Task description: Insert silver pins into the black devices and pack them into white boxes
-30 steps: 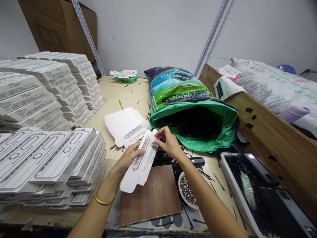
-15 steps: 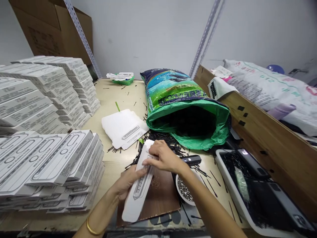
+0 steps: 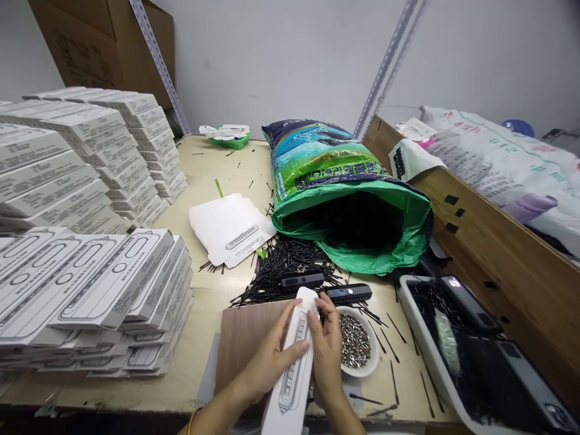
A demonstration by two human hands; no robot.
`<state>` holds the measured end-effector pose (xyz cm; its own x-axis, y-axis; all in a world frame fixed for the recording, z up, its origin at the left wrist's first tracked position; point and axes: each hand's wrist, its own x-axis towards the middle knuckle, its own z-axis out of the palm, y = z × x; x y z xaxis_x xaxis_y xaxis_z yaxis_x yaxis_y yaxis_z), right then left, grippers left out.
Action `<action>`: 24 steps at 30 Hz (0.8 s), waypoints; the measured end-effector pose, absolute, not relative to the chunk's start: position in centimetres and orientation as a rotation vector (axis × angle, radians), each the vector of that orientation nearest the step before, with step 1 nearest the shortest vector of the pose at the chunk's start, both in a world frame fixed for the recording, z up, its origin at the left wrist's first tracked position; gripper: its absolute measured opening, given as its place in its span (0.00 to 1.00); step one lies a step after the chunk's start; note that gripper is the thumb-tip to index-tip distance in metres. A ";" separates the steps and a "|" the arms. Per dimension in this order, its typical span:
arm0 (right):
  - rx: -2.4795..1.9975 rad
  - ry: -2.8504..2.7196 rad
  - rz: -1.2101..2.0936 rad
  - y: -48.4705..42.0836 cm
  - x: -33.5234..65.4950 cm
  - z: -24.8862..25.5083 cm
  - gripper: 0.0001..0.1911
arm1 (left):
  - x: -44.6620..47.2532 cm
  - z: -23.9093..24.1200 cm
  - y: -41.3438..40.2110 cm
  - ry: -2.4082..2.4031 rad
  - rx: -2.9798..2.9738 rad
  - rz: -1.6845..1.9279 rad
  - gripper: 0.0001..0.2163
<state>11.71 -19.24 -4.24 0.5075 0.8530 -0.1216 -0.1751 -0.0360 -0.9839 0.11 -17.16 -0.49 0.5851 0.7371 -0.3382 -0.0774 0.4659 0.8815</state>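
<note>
A long white printed carton [image 3: 290, 386] slants up and away from me over the front of the table. My left hand [image 3: 267, 359] grips its left side, the thumb lying across the printed face. On the other side my right hand [image 3: 327, 341] holds the carton near its far end, fingers round the edge and thumb on top. A white end flap [image 3: 307, 295] stands out beyond the fingers. Beneath the hands is a brown board [image 3: 240, 335]. What the carton contains is hidden.
Stacked white cartons [image 3: 113, 284] fill the left side. Flattened cartons [image 3: 217, 223], thin black sticks [image 3: 272, 266] and two black devices [image 3: 302, 280] [image 3: 348, 293] lie ahead. A bowl of small metal pieces [image 3: 356, 341], an open green sack [image 3: 376, 257] and a white tray [image 3: 435, 374] are rightward.
Both hands and the carton have moved right and closer to me. My right hand has shifted from the carton's top face to its right side. The board looks turned; another black device is uncovered.
</note>
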 end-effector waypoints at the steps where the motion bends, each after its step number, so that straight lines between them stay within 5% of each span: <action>1: -1.375 -0.657 0.985 -19.2 12.0 -4.2 0.15 | 0.5 -0.5 -17.3 0.813 0.941 0.574 0.35; 5: -1.325 -0.723 1.170 -19.0 12.6 -3.6 0.17 | 1.1 -0.8 -17.5 0.918 0.908 0.588 0.35; 11: -1.168 -0.679 1.270 -18.1 12.7 -2.6 0.15 | 0.5 -1.1 -17.0 1.007 0.803 0.514 0.48; 16: -1.144 -0.422 1.465 -17.0 12.9 -3.2 0.18 | 0.3 -1.1 -17.5 1.088 1.171 0.486 0.46; 24: -1.217 -0.702 1.346 -18.1 12.2 -3.4 0.16 | -1.3 -1.2 -15.7 1.090 1.016 0.463 0.44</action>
<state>12.20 -18.06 -3.40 0.1685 0.9520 -0.2557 -0.3353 -0.1886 -0.9231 -1.27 -15.68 -1.23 0.4303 0.7467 -0.5073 0.1536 0.4932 0.8563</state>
